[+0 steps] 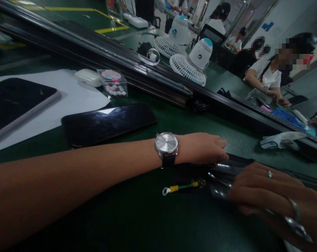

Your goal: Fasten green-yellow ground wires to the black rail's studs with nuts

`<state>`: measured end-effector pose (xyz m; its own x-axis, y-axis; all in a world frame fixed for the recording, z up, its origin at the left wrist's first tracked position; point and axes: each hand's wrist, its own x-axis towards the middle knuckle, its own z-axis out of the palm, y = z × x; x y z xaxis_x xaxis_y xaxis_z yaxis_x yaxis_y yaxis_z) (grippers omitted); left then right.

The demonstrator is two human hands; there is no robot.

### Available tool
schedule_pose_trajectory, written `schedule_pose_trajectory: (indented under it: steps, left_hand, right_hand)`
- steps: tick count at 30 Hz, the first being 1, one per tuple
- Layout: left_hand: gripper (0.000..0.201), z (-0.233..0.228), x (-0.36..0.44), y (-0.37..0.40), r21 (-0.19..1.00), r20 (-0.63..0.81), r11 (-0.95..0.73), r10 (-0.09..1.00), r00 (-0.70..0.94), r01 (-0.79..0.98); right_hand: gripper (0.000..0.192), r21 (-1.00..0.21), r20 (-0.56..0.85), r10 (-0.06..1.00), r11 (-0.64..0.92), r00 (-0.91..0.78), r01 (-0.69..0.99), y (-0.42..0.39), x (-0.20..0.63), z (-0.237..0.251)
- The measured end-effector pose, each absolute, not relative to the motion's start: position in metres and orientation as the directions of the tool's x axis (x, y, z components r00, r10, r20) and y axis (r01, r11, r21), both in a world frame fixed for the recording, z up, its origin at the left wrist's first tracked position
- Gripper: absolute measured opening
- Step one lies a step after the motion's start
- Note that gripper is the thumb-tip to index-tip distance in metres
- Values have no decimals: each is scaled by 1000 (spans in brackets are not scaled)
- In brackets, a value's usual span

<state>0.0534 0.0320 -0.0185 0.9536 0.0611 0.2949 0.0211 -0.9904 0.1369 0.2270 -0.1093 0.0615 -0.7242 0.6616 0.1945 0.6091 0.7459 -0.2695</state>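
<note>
Tablet (13, 101): far left, lying flat on a white sheet (69, 98) — the paper seemingly there to keep its face off the counter (126, 217).
Dark slab (108, 123): a glossy black panel or phone just right of the sheet, flat and untouched, well apart from both hands.
Small things beyond: an earbud case (88, 77) and a clear box of pale tablets (114, 84) sit against the black rail (153, 78), pushed clear of the working space.
Left hand (202, 148): reaches across from the left, a wristwatch (166, 145) on it, palm down with fingers curled on the near-left end of the black piece (234, 166) — pressing it flat, by the look of it. How tightly the grip closes cannot be told.
Ground lead (183, 187): a green-yellow wire with ring terminals, running out of the black piece onto the counter just below the wrist.
Right hand (276, 196): near right, ringed, fingers bent over the shiny edge of the same piece — steadying it, its grip partly closed; anything pinched beneath is hidden.
Fans (192, 59): two white desk fans beyond the rail.
Co-worker (268, 75): a person seated far right at a separate station.
</note>
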Motion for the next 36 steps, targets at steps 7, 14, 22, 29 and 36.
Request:
schedule_pose_trajectory:
  steps: [7, 14, 22, 29, 36]
  left_hand:
    - [7, -16, 53, 31, 136, 273, -990, 71, 959, 35]
    - [5, -20, 55, 32, 137, 296, -990, 60, 953, 19]
    - [6, -19, 55, 32, 126, 263, -991, 66, 962, 33]
    - [7, -17, 54, 31, 148, 236, -988, 77, 969, 42]
    - [10, -15, 54, 31, 123, 229, -992, 68, 971, 41]
  right_hand:
    - [18, -256, 314, 784, 613, -535, 748, -116, 211, 50]
    - [19, -255, 307, 745, 664, -592, 703, -109, 204, 53]
    - [14, -285, 316, 726, 686, -610, 669, -111, 209, 44]
    - [27, -149, 106, 622, 781, -776, 606, -117, 226, 65]
    - [10, -299, 269, 731, 683, -627, 667, -117, 219, 53]
